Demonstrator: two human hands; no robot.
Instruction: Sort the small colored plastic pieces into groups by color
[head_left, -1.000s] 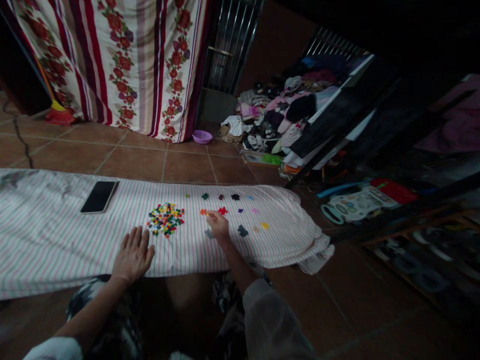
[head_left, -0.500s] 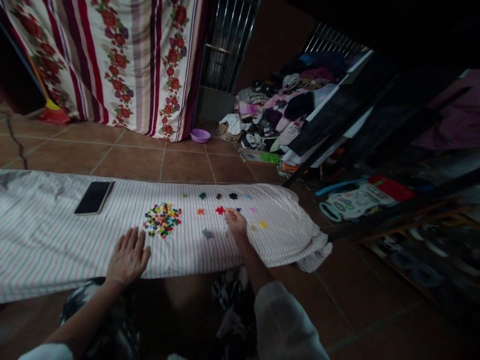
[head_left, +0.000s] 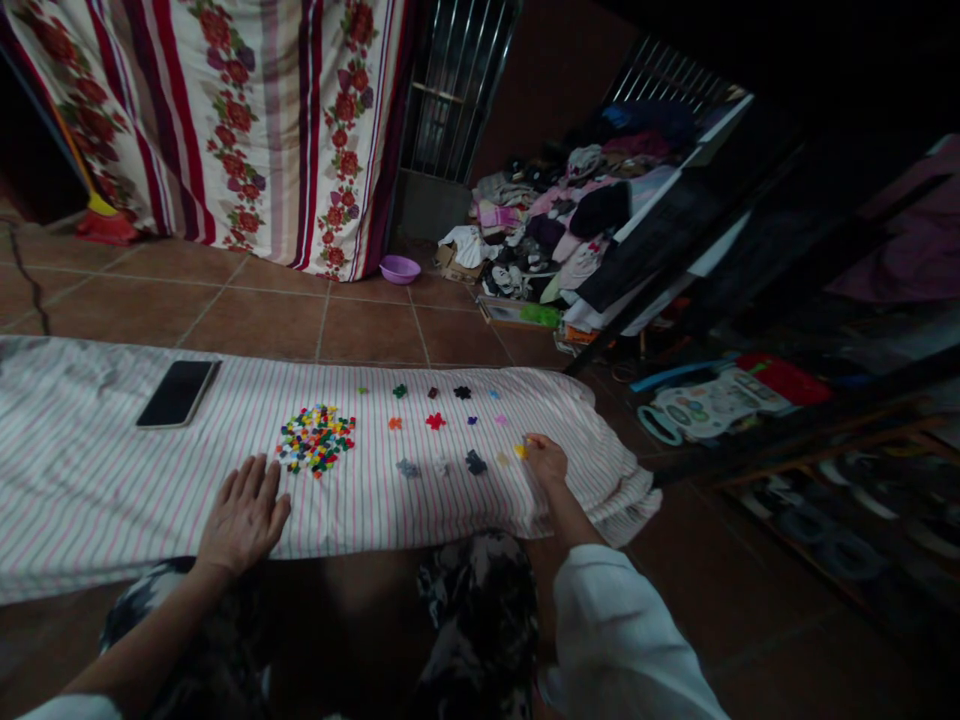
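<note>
My left hand (head_left: pixel 244 510) lies flat on the striped cloth (head_left: pixel 112 480), fingers stretched out. Just beyond its fingertips is a mixed pile of small coloured blocks (head_left: pixel 316 440). Over at the right, the fingers of my right hand (head_left: pixel 547 460) are pinched together beside a small yellow group of blocks (head_left: pixel 520 451); whatever they hold is hidden. Other little one-colour groups lie in rows between my hands, among them a red group (head_left: pixel 435 422), an orange group (head_left: pixel 395 424), a black group (head_left: pixel 462 392), a dark grey group (head_left: pixel 475 462) and a beige group (head_left: pixel 502 459).
A phone (head_left: pixel 178 394) rests on the cloth at left. Beyond on the tiled floor stand a purple basin (head_left: pixel 400 269), a flowered curtain (head_left: pixel 277 130) and a heap of clothes (head_left: pixel 555 215). A dark rack (head_left: pixel 825 420) with shoes is at right.
My right hand has moved right, from the red group to the yellow one, uncovering the dark grey group. My left hand stays flat on the cloth; the view has shifted slightly.
</note>
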